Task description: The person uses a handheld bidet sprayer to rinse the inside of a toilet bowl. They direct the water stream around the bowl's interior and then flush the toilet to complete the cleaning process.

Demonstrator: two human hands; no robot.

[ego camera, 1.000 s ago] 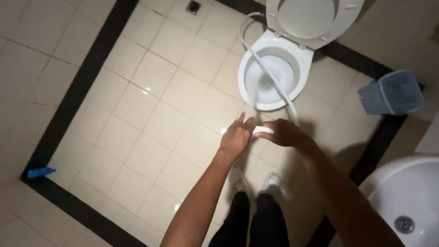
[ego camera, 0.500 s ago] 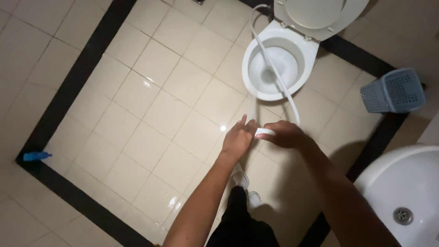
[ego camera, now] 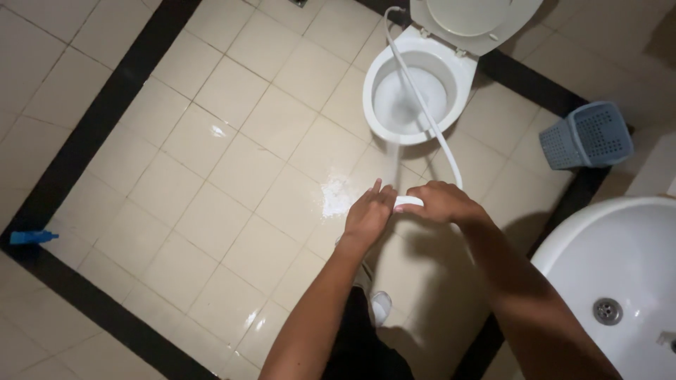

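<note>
My right hand (ego camera: 440, 203) grips a white spray nozzle (ego camera: 408, 203) on a white hose (ego camera: 431, 116) that runs up over the toilet bowl (ego camera: 412, 88). My left hand (ego camera: 368, 212) sits with fingers together against the nozzle's tip, under the water coming out. Water splashes white on the floor tile (ego camera: 334, 197) just left of my hands. The toilet's lid (ego camera: 473, 15) stands raised. My legs and a white shoe (ego camera: 380, 307) show below the hands.
A grey-blue slotted bin (ego camera: 586, 136) stands on the floor at the right. A white sink basin (ego camera: 634, 267) with a metal drain fills the lower right. A small blue object (ego camera: 32, 237) lies on the black tile border at far left.
The view has shifted, so the toilet sits a little higher and left. A white water splash has appeared on the floor beside my hands. Both hands stay together at the nozzle.
</note>
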